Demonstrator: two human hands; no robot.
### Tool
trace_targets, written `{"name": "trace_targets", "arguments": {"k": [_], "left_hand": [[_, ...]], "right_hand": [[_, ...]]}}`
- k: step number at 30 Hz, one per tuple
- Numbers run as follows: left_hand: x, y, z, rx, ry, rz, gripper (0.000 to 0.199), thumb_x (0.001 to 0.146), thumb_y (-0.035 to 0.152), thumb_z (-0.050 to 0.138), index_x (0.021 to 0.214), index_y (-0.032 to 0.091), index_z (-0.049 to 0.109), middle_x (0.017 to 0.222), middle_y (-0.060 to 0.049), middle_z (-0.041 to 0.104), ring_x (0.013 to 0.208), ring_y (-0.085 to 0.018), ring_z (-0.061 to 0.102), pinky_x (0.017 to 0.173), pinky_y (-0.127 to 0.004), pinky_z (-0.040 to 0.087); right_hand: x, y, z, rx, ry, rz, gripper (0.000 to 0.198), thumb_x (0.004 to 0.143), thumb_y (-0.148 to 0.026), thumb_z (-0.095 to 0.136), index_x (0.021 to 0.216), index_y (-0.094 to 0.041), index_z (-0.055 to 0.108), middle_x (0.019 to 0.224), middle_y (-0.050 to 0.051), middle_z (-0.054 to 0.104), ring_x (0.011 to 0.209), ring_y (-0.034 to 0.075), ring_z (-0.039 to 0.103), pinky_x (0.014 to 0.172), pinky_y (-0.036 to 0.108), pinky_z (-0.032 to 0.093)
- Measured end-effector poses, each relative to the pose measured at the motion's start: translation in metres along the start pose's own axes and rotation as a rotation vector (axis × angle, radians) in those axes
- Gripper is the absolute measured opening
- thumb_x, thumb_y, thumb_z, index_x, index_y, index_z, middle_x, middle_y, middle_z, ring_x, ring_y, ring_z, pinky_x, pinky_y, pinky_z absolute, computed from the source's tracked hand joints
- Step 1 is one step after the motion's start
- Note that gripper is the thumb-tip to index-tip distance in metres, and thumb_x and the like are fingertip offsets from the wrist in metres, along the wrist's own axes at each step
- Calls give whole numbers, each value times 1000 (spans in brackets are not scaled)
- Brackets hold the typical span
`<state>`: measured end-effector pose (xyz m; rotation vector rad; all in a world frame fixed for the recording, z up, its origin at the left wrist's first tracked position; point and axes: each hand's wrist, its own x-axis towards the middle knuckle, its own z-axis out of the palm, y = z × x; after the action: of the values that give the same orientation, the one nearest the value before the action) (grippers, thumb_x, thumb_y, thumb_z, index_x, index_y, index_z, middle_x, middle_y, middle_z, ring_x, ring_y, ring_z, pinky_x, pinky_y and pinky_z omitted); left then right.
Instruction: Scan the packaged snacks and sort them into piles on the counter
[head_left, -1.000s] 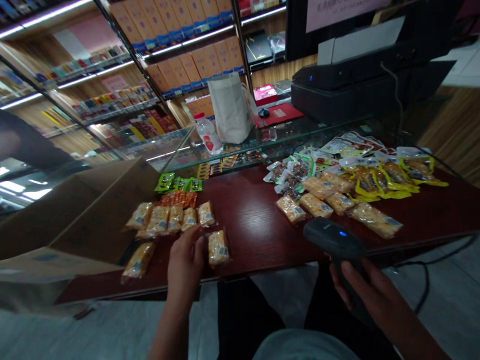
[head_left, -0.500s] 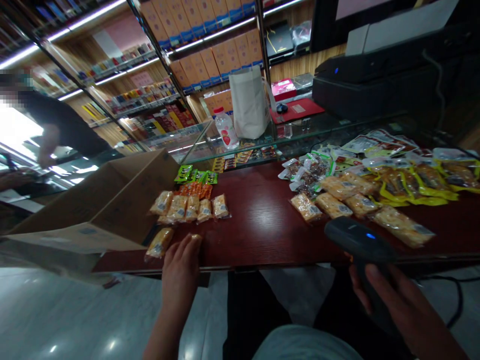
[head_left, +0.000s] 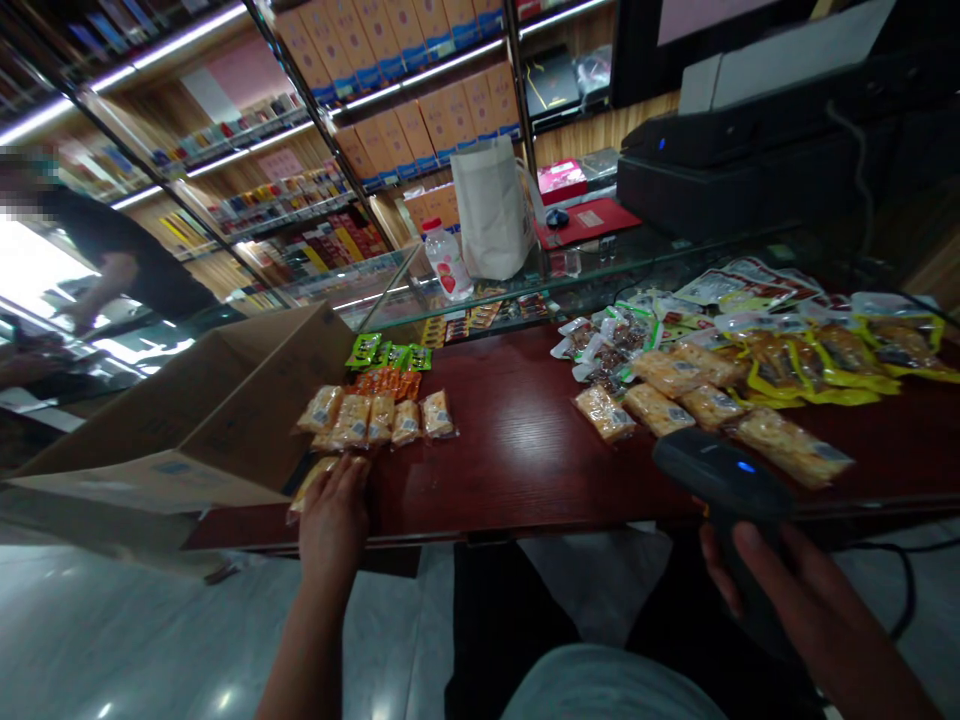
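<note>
My left hand [head_left: 334,515] is at the front left of the dark red table, its fingers closed over a clear-wrapped snack packet [head_left: 360,466] that is mostly hidden beneath them. Right beside it lies another wrapped packet [head_left: 306,490], partly covered by the hand. Behind is a row of similar pale packets [head_left: 351,420], with orange packets [head_left: 386,382] and green packets [head_left: 390,354] farther back. My right hand [head_left: 787,590] grips a black barcode scanner [head_left: 720,475] by its handle; a blue light glows on top. Several wrapped packets [head_left: 656,410] lie just beyond the scanner.
An open cardboard box [head_left: 187,420] stands at the left. Yellow-edged food packs [head_left: 825,350] and small clear packs [head_left: 607,345] cover the table's right. A glass counter behind holds a bottle [head_left: 448,265] and a white bag [head_left: 491,210]. Another person [head_left: 142,255] is at far left.
My left hand has slid left with the packet, up against the packet at the table's front left. The scanner in my right hand has barely moved.
</note>
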<state>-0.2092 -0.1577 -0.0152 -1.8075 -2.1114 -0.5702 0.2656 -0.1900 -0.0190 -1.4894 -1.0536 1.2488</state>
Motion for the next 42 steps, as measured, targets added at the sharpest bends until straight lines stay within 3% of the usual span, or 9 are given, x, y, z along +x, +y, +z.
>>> {"name": "trace_targets", "arguments": {"k": [6,10,13,18,22,29,34,38,42], "left_hand": [[21,80,15,-218,99,101,43,94,35,51,131,17,62,138,-19,62,138,-38,47,115,-58,34],[47,165,36,-426,-138,321,49,92,39,59,137,20,58,140,-16,62,138,-36,50,118,-60,31],[60,224,46,-441,-350,435,71,86,45,68,148,18,45,152,-19,52,144,-36,43,120,-62,25],[69,284,55,-385,-468,414,92,77,51,78,150,12,38,150,-24,50,141,-40,45,117,-59,32],[62,294,60,-398,-424,313,78,80,40,75,144,8,45,133,-23,60,128,-40,55,110,-54,42],[5,297,35,-683,-287,223,90,79,39,77,155,23,31,140,-16,47,120,-33,61,96,-47,55],[-27,301,26,-866,-327,221,96,75,32,81,156,29,29,138,-12,45,123,-30,60,98,-43,56],[-33,295,30,-1087,-404,137,102,66,37,89,154,32,38,142,-12,46,124,-32,59,93,-43,59],[-20,283,25,-1382,-613,-76,64,77,45,80,135,25,59,132,-13,59,111,-29,68,86,-40,62]], "right_hand": [[10,-6,-1,178,89,-29,50,84,-71,65,93,-22,64,70,1,68,51,14,54,49,27,47],[17,-6,-8,243,165,-31,51,82,-71,67,93,-22,65,66,0,67,50,12,55,49,24,47],[17,-4,-11,283,200,-41,52,81,-70,69,99,-22,65,72,0,70,49,11,56,47,22,47],[13,0,-11,297,198,-89,47,85,-67,68,96,-21,66,71,-1,68,47,9,53,45,21,46],[15,3,-11,275,187,-111,47,86,-67,66,89,-21,65,64,-2,64,48,10,52,46,21,45],[29,5,-1,226,196,-103,41,81,-57,75,94,-20,65,56,-5,63,45,11,54,46,23,46],[30,-8,12,182,177,-35,36,66,-36,87,92,-20,68,59,-5,67,50,14,60,49,24,49],[27,-12,15,176,209,-8,35,64,-32,87,90,-20,68,76,-1,76,62,17,67,56,26,54],[25,-8,11,198,209,33,39,64,-37,88,93,-20,66,72,-2,75,48,12,58,46,24,48]]}}
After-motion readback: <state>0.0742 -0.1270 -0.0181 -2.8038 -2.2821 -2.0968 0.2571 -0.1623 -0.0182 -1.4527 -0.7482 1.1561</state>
